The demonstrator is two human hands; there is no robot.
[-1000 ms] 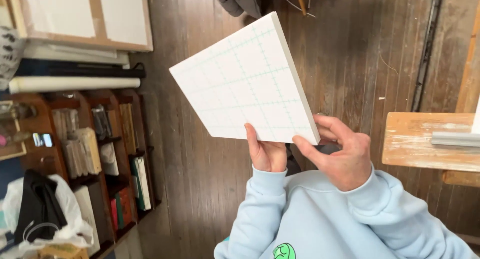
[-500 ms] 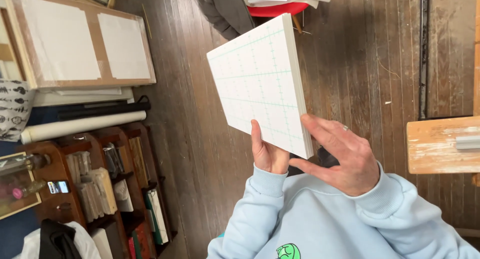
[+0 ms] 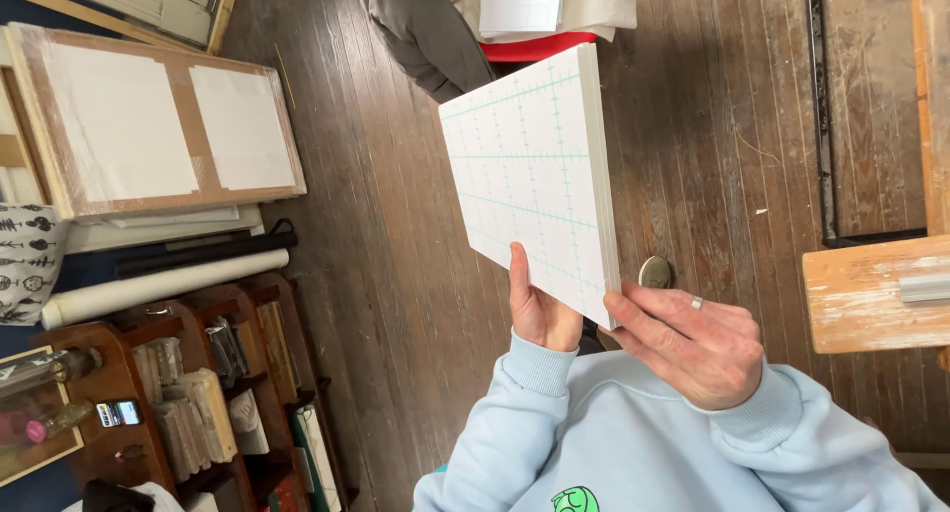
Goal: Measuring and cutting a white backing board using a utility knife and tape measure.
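Observation:
I hold a thick white board (image 3: 529, 176) printed with a pale green grid, raised over the dark wooden floor. My left hand (image 3: 539, 314) grips its lower edge, thumb on the gridded face and fingers behind. My right hand (image 3: 693, 344), a ring on one finger, clasps the lower right corner and the board's thick side edge. Both arms are in light blue sleeves.
A wooden bookshelf (image 3: 198, 393) stands at the lower left, with a rolled paper tube (image 3: 163, 286) and wrapped canvases (image 3: 158, 126) above it. A worn wooden table (image 3: 871, 294) is at the right. Another person (image 3: 435, 27) sits at the top. A round metal disc (image 3: 655, 272) lies on the floor.
The board has swung more upright and turned so that its side edge faces me. The view has shifted, and both hands have kept their hold on its lower end.

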